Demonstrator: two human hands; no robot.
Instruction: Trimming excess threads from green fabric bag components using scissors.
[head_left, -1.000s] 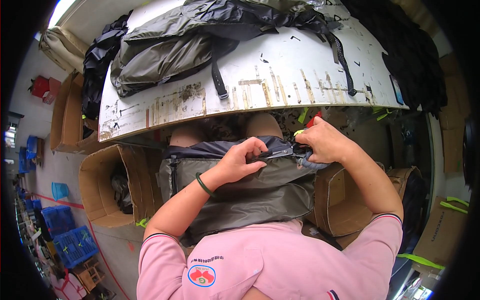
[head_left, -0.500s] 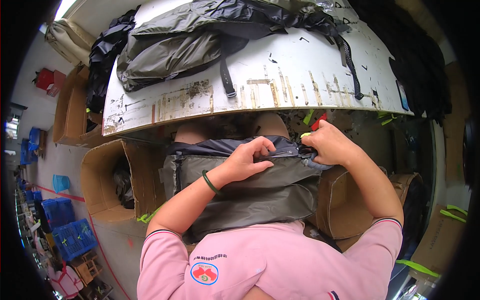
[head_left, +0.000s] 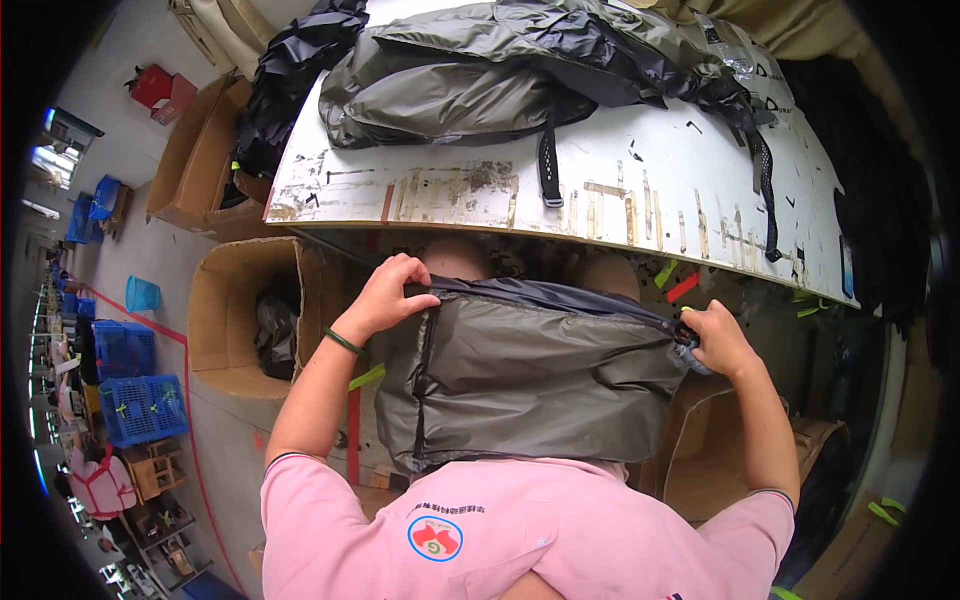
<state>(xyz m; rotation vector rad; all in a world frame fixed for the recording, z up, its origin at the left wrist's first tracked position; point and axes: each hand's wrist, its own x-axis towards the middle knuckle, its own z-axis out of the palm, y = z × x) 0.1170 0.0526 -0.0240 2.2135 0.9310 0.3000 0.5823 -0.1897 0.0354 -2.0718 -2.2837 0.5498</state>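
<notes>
An olive-grey bag (head_left: 545,375) of thin shiny fabric lies across my lap, its black-lined upper edge (head_left: 560,296) pulled nearly straight. At the left end of that edge, my left hand (head_left: 392,295) pinches the fabric between thumb and fingers; a dark green bangle (head_left: 346,341) circles the wrist. My right hand (head_left: 722,340) is closed around the gathered right end. A small dark and blue-grey item (head_left: 688,352) shows beside its fingers, too covered to name.
Ahead stands a white, tape-marked table (head_left: 450,205) bearing more olive-grey and black bags (head_left: 440,95) with dangling straps. An open cardboard box (head_left: 222,320) is at my left, another box (head_left: 700,450) at my right. Blue crates (head_left: 145,410) stand farther left.
My left hand has moved left from mid-edge to the bag's left end. My right hand has shifted right and lower in view. The edge between them is now stretched, and the view has turned.
</notes>
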